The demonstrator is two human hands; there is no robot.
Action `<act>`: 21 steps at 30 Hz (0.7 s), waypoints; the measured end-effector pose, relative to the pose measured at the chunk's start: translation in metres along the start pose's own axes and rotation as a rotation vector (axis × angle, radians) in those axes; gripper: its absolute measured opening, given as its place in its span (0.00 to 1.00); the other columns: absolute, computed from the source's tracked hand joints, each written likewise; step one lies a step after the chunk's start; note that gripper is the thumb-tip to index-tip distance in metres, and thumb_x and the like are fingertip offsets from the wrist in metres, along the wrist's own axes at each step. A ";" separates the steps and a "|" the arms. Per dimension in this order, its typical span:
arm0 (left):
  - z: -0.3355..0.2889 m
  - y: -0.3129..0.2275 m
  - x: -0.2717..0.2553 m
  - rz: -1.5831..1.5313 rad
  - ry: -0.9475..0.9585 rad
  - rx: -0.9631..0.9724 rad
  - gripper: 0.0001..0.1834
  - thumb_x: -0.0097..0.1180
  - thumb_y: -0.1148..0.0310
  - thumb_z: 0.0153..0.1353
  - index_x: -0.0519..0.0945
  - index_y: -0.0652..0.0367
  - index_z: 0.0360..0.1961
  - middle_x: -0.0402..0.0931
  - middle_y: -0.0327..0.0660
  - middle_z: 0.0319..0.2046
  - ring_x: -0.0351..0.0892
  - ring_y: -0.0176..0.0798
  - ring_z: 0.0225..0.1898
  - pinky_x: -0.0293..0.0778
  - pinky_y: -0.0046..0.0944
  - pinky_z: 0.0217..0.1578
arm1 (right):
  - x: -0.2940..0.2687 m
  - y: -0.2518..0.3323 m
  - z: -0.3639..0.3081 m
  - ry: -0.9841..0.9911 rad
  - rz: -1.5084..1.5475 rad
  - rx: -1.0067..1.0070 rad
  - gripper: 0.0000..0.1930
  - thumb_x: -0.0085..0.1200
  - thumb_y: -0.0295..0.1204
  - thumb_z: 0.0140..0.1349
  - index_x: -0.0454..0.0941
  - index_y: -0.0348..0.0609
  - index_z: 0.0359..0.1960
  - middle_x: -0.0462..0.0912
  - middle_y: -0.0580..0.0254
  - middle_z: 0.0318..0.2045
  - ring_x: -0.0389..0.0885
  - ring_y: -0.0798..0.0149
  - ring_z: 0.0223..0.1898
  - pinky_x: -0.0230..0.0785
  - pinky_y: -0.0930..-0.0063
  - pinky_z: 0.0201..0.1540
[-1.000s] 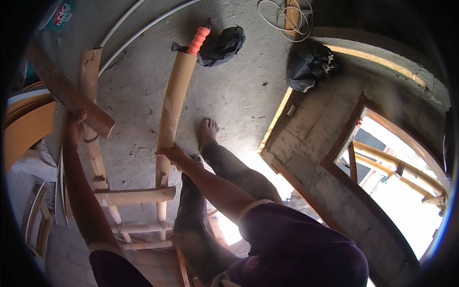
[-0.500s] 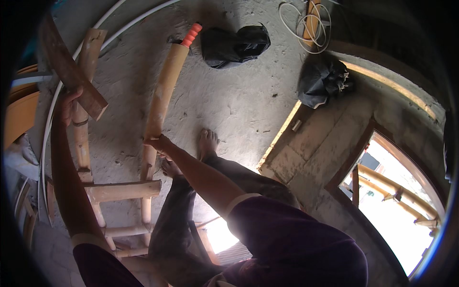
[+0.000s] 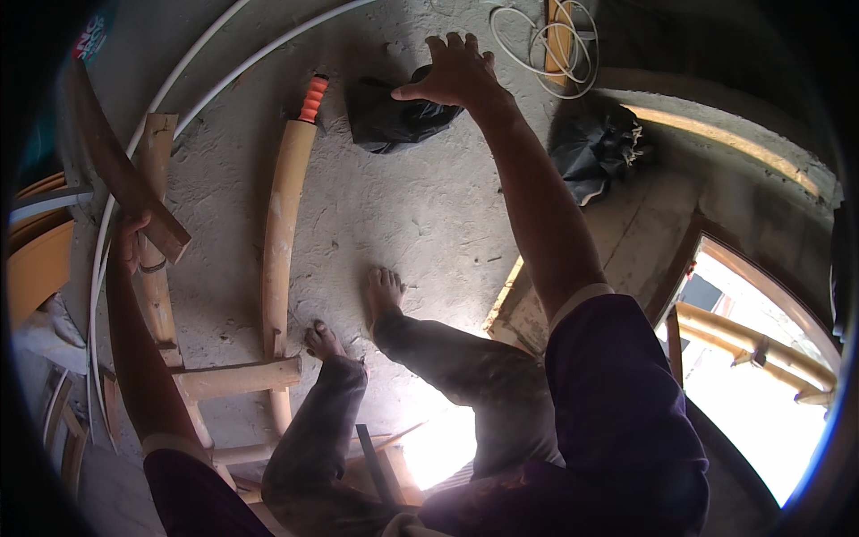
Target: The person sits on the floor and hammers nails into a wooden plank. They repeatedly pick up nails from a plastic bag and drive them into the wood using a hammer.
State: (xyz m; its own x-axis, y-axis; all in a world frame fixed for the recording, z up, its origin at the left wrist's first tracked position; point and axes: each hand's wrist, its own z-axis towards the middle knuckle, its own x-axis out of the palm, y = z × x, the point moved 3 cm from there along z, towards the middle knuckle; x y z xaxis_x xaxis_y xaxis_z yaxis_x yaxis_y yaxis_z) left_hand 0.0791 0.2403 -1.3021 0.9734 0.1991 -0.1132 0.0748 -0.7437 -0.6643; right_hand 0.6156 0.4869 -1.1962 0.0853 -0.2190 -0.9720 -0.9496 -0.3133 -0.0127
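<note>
My left hand (image 3: 131, 240) is closed around a brown wooden plank (image 3: 134, 183) near its lower end, beside the left rail of a bamboo ladder (image 3: 237, 379). The plank slants across the top of that rail. My right hand (image 3: 455, 73) is stretched out with its fingers spread and nothing in it. In the view it lies over a black plastic bag (image 3: 385, 121); whether it touches the bag I cannot tell. An orange ribbed handle (image 3: 313, 98) shows at the top of the ladder's right rail; the rest of that tool is hidden.
A second black bag (image 3: 591, 148) lies by the wall at the right, below a coil of white cable (image 3: 537, 45). White pipes (image 3: 192, 63) curve along the left. A bright opening (image 3: 743, 376) is at the lower right. My bare feet (image 3: 385, 291) stand on the rough floor.
My right hand has let go of the ladder's right rail and swung forward and right, opening over the black bag. The left hand still holds the plank; the whole view has shifted slightly.
</note>
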 end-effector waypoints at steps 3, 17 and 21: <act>0.002 -0.001 0.000 0.010 0.020 0.057 0.42 0.68 0.61 0.44 0.67 0.58 0.62 0.73 0.38 0.52 0.69 0.38 0.58 0.57 0.40 0.62 | 0.015 -0.030 0.016 0.679 0.074 0.025 0.35 0.69 0.47 0.45 0.76 0.37 0.52 0.79 0.45 0.49 0.76 0.48 0.53 0.68 0.55 0.53; 0.050 0.017 0.007 0.381 -0.349 -0.021 0.37 0.63 0.73 0.37 0.73 0.64 0.56 0.78 0.44 0.44 0.78 0.44 0.46 0.69 0.40 0.50 | -0.044 -0.012 0.014 0.337 0.605 -0.027 0.26 0.64 0.50 0.53 0.81 0.32 0.34 0.81 0.51 0.25 0.80 0.58 0.29 0.72 0.65 0.36; 0.049 0.018 0.020 0.439 -0.455 0.102 0.38 0.62 0.74 0.38 0.71 0.65 0.58 0.78 0.48 0.47 0.78 0.48 0.50 0.69 0.41 0.52 | -0.019 -0.043 0.001 0.111 0.366 -0.097 0.38 0.68 0.52 0.46 0.75 0.33 0.52 0.83 0.43 0.40 0.82 0.50 0.45 0.72 0.66 0.49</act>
State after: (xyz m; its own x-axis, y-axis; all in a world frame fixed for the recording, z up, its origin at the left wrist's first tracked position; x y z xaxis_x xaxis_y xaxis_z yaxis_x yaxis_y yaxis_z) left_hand 0.0896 0.2619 -1.3521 0.7179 0.1576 -0.6780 -0.3524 -0.7577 -0.5493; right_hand 0.6549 0.5052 -1.1771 -0.2163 -0.4297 -0.8767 -0.8907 -0.2809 0.3575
